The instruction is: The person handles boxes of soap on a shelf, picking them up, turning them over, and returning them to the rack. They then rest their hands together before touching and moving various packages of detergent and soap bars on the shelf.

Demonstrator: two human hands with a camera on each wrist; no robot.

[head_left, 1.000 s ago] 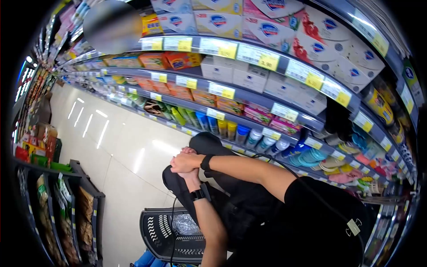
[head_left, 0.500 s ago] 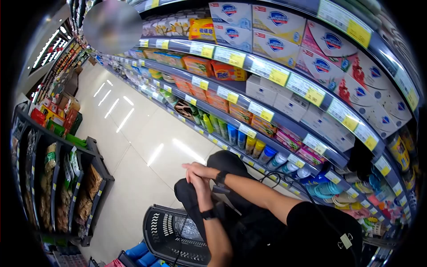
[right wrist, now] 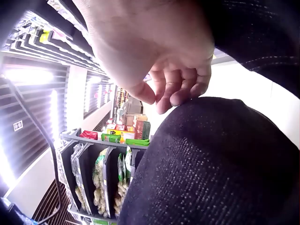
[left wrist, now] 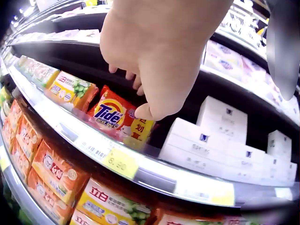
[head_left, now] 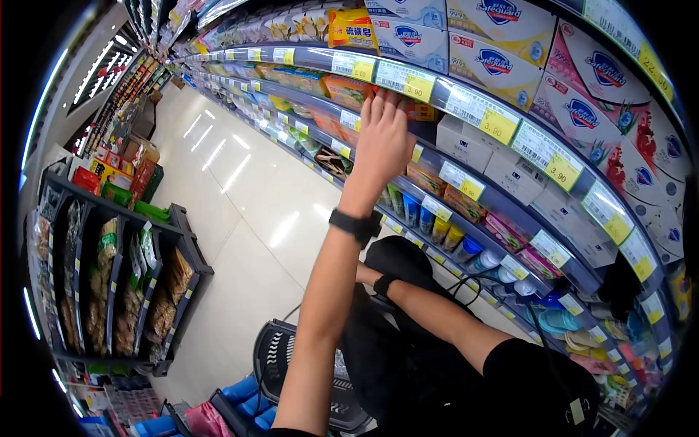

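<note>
My left hand (head_left: 382, 142) reaches into a shelf bay, palm down over a red-orange Tide soap pack (left wrist: 112, 115). In the left wrist view its thumb tip overlaps the upper right of that pack, and the other fingers extend toward the dark space behind it. To the pack's left lies an orange and yellow soap pack (left wrist: 70, 91); small white boxes (left wrist: 201, 145) stand to its right. Low by the knee (right wrist: 201, 140), my right hand (right wrist: 154, 51) hangs with loosely bent fingers and holds nothing; in the head view the leg and forearm partly hide it.
A price-tag rail (head_left: 415, 81) runs just above the left hand. Safeguard boxes (head_left: 502, 62) fill the shelf above, with tubes and bottles (head_left: 440, 229) lower down. A dark basket (head_left: 273, 357) sits beside the legs. Across the aisle stands a rack of bagged goods (head_left: 196, 269).
Earlier both hands were clasped together over the knees. They have parted: the left has gone up and forward to the shelf, while the right stays low by the knee. The head view has shifted.
</note>
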